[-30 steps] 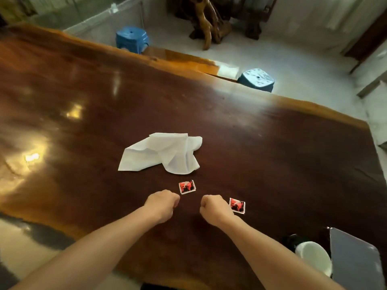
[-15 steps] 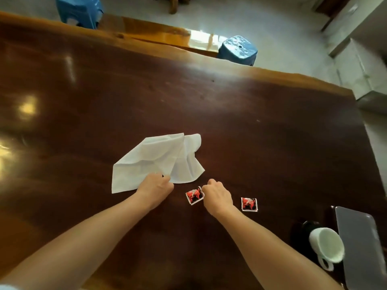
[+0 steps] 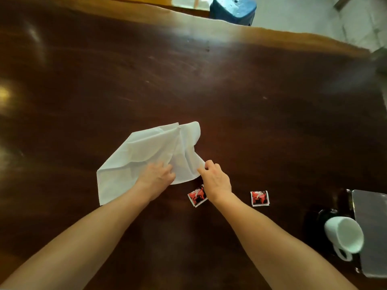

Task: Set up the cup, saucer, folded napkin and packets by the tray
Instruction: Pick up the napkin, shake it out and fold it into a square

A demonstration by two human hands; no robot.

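Note:
A crumpled white napkin (image 3: pixel 146 155) lies loosely on the dark wooden table (image 3: pixel 209 84). My left hand (image 3: pixel 156 176) rests on its near middle, fingers pressing and pinching the cloth. My right hand (image 3: pixel 215 181) pinches the napkin's near right edge. Two red packets lie just behind my hands: one (image 3: pixel 196 198) partly under my right wrist, the other (image 3: pixel 259 198) further right. At the lower right a white cup (image 3: pixel 343 237) lies tipped on a dark saucer (image 3: pixel 318 216), beside a grey tray (image 3: pixel 372 222).
A blue stool (image 3: pixel 232 9) stands past the table's far edge on the pale floor. The tray reaches the right border of the view.
Both hands have moved forward from closed fists near the packets onto the napkin. The right hand left the packet and took the napkin's edge. The view has tilted down.

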